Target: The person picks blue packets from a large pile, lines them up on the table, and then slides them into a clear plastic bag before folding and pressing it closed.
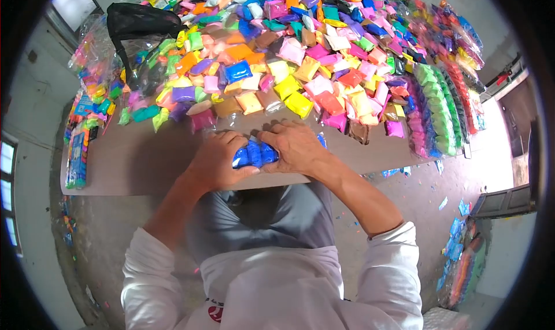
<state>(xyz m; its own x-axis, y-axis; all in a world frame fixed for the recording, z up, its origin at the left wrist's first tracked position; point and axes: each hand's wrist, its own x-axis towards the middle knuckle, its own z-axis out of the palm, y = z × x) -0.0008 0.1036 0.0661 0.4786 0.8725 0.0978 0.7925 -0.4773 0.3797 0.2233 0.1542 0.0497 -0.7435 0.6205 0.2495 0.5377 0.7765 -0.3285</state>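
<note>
Near the table's front edge lies a bundle of shiny blue packets (254,155), with clear plastic over it. From its left end, my left hand (218,159) wraps round it, thumb along the near side. My right hand (293,148) grips the other end, the fingers bent over the top and the palm covering part of it. A bit of blue also shows past the right hand's outer side. Just beyond the fingers, loose small packets begin, including a yellow packet (299,104) and a magenta packet (202,120).
A large heap of coloured packets (289,52) covers the table's (133,168) far part. At the left stand a black bag (144,20) and a tall pack of coloured pieces (77,156). Long bagged rows of green packets (435,110) lie at the right. Scraps litter the floor (393,208).
</note>
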